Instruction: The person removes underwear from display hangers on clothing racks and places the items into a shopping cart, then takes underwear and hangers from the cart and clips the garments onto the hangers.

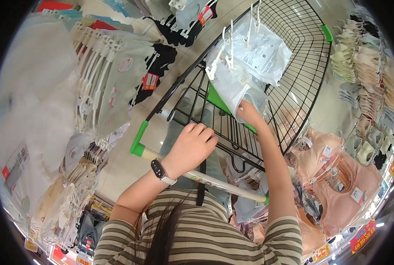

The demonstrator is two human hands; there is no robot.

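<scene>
My right hand [249,114] reaches into the shopping cart [301,90], its fingers closed on the lower edge of a white garment in clear plastic packaging [232,84]. White clip hangers [229,57] stick up from the package's upper end. Beyond it lies a second clear plastic package [263,53] with printed text, partly overlapped. My left hand [192,148], with a watch [157,168] on its wrist, hovers between the cart's handle bar [223,186] and its basket. Its fingers are curled inward and the palm is hidden, so whatever it holds, if anything, cannot be seen.
Grey-white underwear on hangers [106,73] and plastic-wrapped garments [33,106] crowd the left side. Pink bras [347,185] hang close to the cart on the right, with more racks of bras [365,66] behind. Tiled floor [122,163] shows left of the cart.
</scene>
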